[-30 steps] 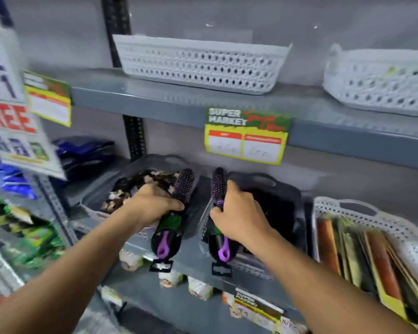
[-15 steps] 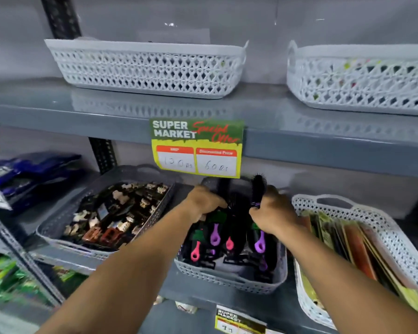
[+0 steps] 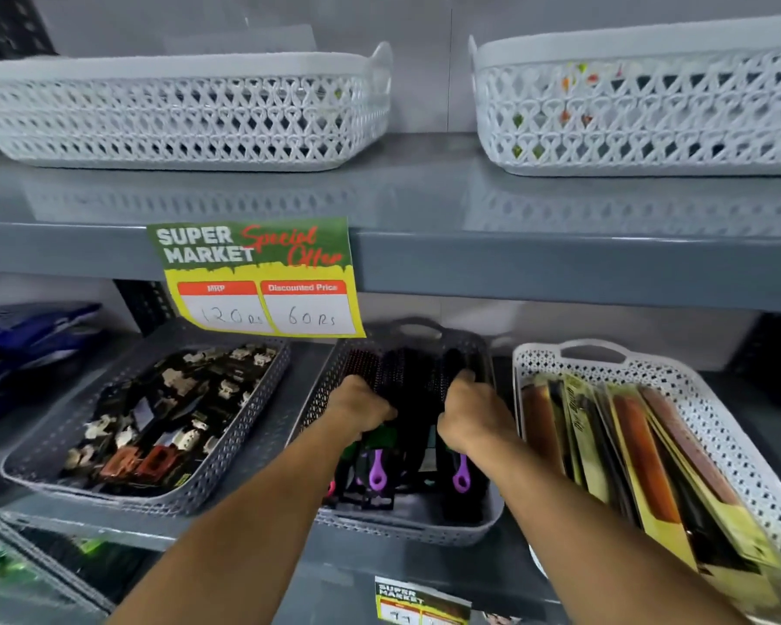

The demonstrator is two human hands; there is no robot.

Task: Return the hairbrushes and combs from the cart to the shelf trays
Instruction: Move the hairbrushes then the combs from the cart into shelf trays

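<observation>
Retail shop, supermarket aisle. Grey metal shelving (image 3: 560,263) on slotted uprights, two tiers in view. Price card (image 3: 258,277) clipped to the shelf edge: "SUPER MARKET Special Offer", MRP 120 Rs, discounted price 60 Rs. A second card (image 3: 418,602) on the tier below. Stock sorted in perforated plastic trays: hair clips (image 3: 154,417), hairbrushes (image 3: 406,421), carded combs (image 3: 641,453).

A pale grey wall (image 3: 424,60) backed the grey metal shelf (image 3: 424,196) across the frame's middle. A dark perforated upright (image 3: 10,24) stood upper left.
</observation>
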